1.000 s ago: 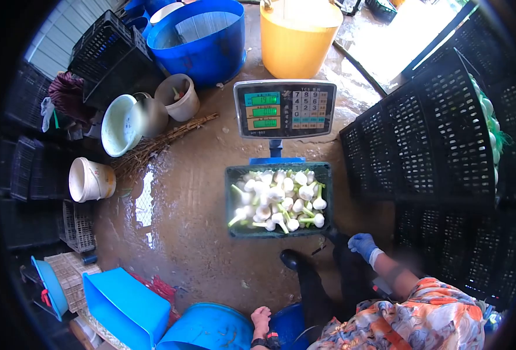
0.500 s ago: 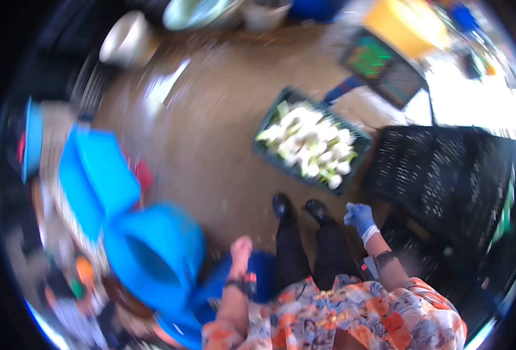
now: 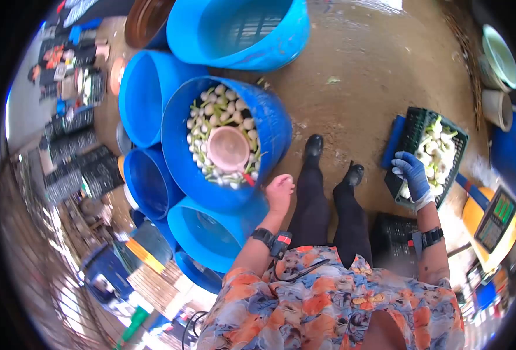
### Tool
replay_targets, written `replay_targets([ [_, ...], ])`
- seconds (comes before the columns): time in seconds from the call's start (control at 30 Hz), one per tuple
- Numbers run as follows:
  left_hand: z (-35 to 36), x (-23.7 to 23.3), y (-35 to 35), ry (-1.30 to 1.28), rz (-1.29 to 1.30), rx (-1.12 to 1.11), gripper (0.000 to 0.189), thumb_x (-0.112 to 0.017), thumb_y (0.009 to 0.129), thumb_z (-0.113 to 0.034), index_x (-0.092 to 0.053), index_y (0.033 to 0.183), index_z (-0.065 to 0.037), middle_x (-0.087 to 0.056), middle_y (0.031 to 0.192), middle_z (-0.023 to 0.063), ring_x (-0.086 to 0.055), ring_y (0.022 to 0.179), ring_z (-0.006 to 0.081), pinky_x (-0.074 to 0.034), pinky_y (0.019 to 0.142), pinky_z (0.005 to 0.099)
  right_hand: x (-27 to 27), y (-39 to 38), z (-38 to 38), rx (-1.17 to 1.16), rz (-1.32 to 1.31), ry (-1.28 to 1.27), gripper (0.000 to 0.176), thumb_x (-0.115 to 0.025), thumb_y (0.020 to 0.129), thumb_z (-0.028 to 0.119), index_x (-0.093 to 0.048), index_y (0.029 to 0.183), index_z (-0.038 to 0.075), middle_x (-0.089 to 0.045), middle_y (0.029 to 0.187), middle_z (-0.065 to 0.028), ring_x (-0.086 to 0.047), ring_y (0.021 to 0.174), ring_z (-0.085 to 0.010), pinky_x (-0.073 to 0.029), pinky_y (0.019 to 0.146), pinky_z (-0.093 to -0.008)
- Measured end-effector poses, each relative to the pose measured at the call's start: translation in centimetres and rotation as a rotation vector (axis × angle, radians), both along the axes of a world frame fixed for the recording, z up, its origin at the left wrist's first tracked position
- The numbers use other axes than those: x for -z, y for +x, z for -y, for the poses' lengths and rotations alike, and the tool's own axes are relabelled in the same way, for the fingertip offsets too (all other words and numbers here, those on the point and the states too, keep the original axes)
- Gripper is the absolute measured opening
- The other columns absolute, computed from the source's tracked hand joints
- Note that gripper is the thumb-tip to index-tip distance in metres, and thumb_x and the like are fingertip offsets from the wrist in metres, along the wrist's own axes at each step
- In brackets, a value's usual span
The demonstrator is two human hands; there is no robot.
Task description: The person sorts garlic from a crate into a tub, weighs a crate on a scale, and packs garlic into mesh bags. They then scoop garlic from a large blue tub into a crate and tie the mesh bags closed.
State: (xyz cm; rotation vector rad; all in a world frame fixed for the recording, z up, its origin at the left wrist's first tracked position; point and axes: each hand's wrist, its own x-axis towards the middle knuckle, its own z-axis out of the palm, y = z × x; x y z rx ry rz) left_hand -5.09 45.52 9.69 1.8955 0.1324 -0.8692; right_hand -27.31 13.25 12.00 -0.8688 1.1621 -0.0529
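My left hand (image 3: 280, 193), bare and loosely curled with nothing in it, hangs beside a big blue tub (image 3: 275, 125). White bulbs with green stems (image 3: 214, 108) lie inside that tub, and a pink bowl (image 3: 228, 148) rests on top of them with something red at its edge. In a blue glove with a white cuff, my right hand (image 3: 414, 178) has its fingers curled in, nothing showing in them. It overlaps the near left side of a dark green crate (image 3: 457, 153), which holds more white bulbs (image 3: 437, 153) with green stems.
Several blue tubs stand on the left, among them a light blue tub (image 3: 296, 44) with slotted sides. A scale display (image 3: 496, 220) lit green is at the right. Black crates (image 3: 392, 239) are by my legs. The brown floor (image 3: 351, 99) looks wet.
My view has turned left, bringing the tub of bulbs into sight and shifting the crate and scale rightward. My left hand is now beside that tub; the right hand overlaps the crate.
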Motion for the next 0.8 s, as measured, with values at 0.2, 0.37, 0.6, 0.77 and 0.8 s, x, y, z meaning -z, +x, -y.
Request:
replay_targets([
  [0.2,-9.3,3.4,10.7,-0.06,-0.069,-0.566,0.02,-0.061,0.085,-0.005,-0.056,0.104,0.0,-0.064,0.088,0.0107,-0.062,0.068,0.0164,-0.052,0.054,0.0263,1.1,14.7,-6.7,-0.215,0.09,0.003,0.023,-0.065,0.082,0.009,-0.061,0.103,0.001,-0.061,0.082,-0.0005,-0.058,0.069,-0.0082,-0.047,0.063,-0.0209],
  [0.37,-9.5,12.0,19.4,-0.024,0.154,-0.249,0.043,-0.071,0.074,-0.008,-0.054,0.112,0.003,-0.059,0.103,0.0172,-0.059,0.096,0.0297,-0.052,0.076,0.0359,6.9,19.6,-16.2,-0.173,0.103,0.251,0.021,-0.063,0.084,0.008,-0.06,0.104,0.001,-0.064,0.084,-0.0044,-0.061,0.071,-0.0119,-0.049,0.064,-0.0227],
  [0.6,-3.0,20.5,27.8,0.573,0.641,0.498,0.089,-0.08,0.054,-0.007,-0.039,0.132,-0.013,-0.033,0.133,0.0263,-0.046,0.113,0.043,-0.048,0.086,0.0444,7.2,18.6,-22.5,-0.174,-0.155,0.388,0.022,-0.062,0.086,0.009,-0.06,0.106,0.002,-0.066,0.089,-0.007,-0.064,0.076,-0.0154,-0.051,0.071,-0.0258],
  [0.77,-1.7,25.8,28.8,0.869,0.299,0.63,0.075,-0.071,0.064,-0.007,-0.04,0.131,-0.019,-0.035,0.133,0.0208,-0.049,0.114,0.0401,-0.049,0.087,0.0432,7.0,17.7,-21.9,-0.086,-0.287,0.367,0.022,-0.061,0.086,0.011,-0.06,0.106,0.001,-0.067,0.09,-0.0087,-0.064,0.075,-0.0157,-0.052,0.07,-0.0262],
  [0.8,-2.0,26.9,29.0,0.883,0.227,0.668,0.071,-0.07,0.065,-0.008,-0.042,0.13,-0.017,-0.043,0.129,0.0202,-0.052,0.112,0.0391,-0.049,0.087,0.0433,7.0,17.9,-21.8,-0.073,-0.304,0.332,0.023,-0.06,0.086,0.011,-0.06,0.105,0.0,-0.067,0.09,-0.0088,-0.064,0.074,-0.0153,-0.052,0.069,-0.0258],
])
